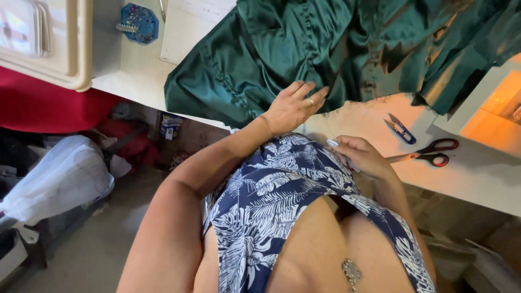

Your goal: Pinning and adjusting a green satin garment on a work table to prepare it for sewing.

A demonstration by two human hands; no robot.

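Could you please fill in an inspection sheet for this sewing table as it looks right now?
Surface: pale table, partly covered by cloth.
Job's things: dark green satin garment spread across the table, one edge hanging over the front.
Clutter: red-handled scissors, small blue thread snips, blue pin holder, paper sheet, beige tray.
Hands: left hand flat on the garment, a ring on one finger; right hand at the table edge, curled, grip unclear.
Cables: nothing seen.
Surroundings: white plastic bag on the floor, red cloth under the tray.
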